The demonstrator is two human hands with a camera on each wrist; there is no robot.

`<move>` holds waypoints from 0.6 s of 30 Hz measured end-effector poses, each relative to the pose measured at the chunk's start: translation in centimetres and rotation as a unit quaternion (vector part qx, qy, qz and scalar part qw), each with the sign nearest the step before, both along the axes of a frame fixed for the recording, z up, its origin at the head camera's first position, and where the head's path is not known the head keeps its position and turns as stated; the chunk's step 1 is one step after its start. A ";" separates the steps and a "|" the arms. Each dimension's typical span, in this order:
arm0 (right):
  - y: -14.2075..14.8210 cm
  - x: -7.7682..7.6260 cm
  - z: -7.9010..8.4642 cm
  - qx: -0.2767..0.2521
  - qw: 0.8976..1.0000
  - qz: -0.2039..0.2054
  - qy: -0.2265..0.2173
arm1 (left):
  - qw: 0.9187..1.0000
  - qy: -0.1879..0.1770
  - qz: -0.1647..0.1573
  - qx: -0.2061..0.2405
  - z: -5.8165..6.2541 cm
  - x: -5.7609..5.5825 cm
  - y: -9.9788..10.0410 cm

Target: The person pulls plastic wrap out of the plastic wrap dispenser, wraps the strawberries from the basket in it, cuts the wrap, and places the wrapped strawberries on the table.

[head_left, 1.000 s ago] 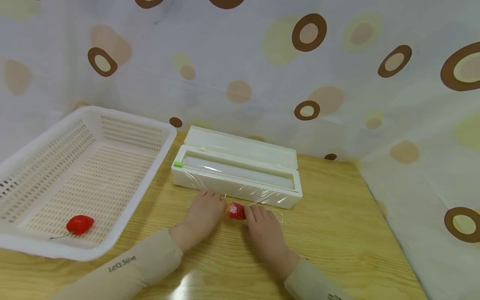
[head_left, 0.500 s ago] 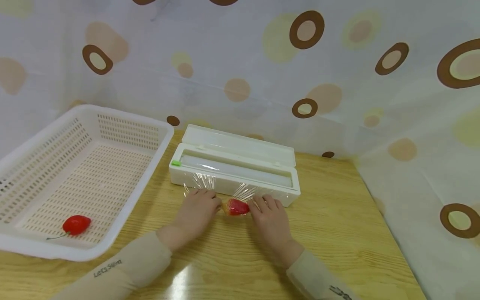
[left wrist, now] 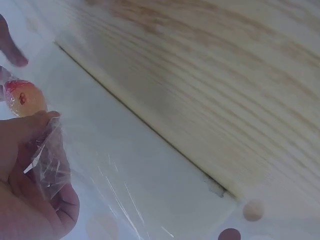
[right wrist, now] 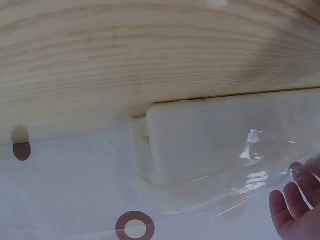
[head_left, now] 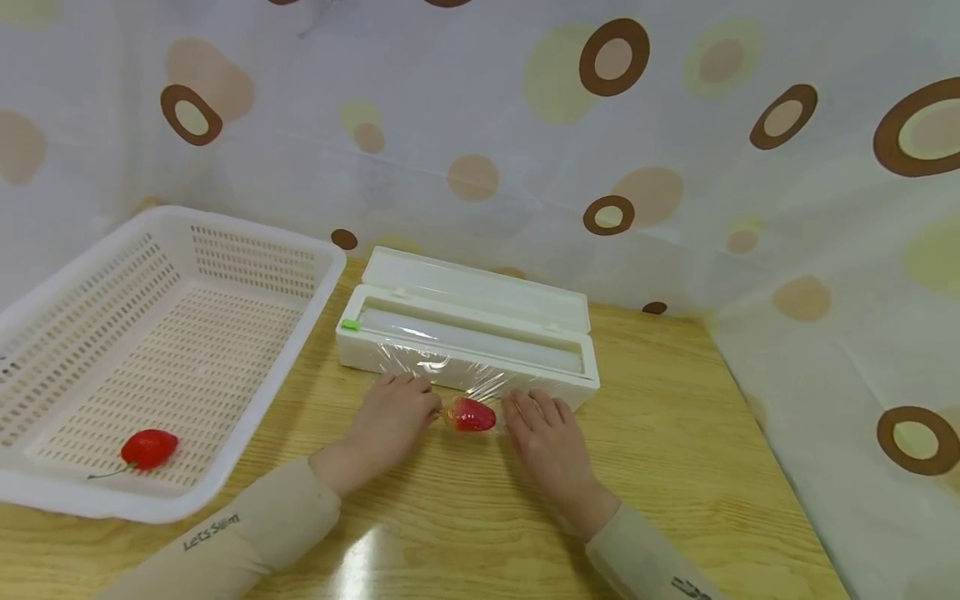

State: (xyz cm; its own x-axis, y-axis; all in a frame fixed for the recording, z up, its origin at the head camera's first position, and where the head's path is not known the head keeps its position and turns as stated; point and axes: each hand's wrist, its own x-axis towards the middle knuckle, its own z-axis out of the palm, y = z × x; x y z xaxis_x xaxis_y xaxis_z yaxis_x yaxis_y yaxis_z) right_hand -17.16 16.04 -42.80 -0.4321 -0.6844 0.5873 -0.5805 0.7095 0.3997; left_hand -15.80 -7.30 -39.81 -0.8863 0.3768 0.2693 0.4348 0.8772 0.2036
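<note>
A red and yellow fruit, wrapped in clear film, is between the two hands, in front of the white plastic-wrap box. My left hand pinches gathered plastic wrap at the fruit's yellow end; the left wrist view shows the crumpled film between thumb and fingers. My right hand is just right of the red end, apart from it. In the right wrist view its thumb and index finger meet on the film, and the other fingers reach out loosely. Creased film runs from the box to both hands.
The box's lid stands raised at the back, with the film roll inside and a green slider at its left end. To the left, a white slatted basket holds a red pepper. A patterned sheet hangs behind.
The hands have drawn apart, the left one shifting left and the right one slightly right, so more of the fruit shows. The film has become more creased.
</note>
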 end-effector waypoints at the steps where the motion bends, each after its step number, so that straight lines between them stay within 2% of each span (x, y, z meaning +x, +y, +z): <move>1: 0.0 0.0 0.0 -0.009 1.000 0.000 -0.007 | 1.000 -0.005 0.001 0.003 0.0 0.0 -0.1; 3: 0.2 0.0 0.0 -0.029 1.000 0.005 -0.005 | 1.000 -0.013 0.004 0.009 0.1 -0.1 -0.2; 6: 0.8 0.1 0.1 -0.044 0.999 0.020 0.023 | 1.000 -0.019 0.002 0.013 0.1 -0.1 -0.1; 10: 1.3 -0.1 0.2 -0.047 0.996 0.049 0.052 | 1.000 -0.023 -0.003 0.012 0.3 0.0 -0.1; 18: 1.3 0.0 0.5 -0.062 0.996 0.054 0.038 | 0.999 -0.029 -0.005 -0.012 0.4 0.0 0.0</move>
State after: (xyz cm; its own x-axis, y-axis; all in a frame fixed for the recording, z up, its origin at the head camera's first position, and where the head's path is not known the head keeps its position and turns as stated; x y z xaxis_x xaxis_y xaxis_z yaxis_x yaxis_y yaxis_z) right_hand -17.20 17.34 -42.31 -0.3110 -0.6449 0.6982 -0.6272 0.6912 0.3590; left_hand -15.83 -7.31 -39.36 -0.8966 0.3909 0.2081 0.4310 0.8782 0.2075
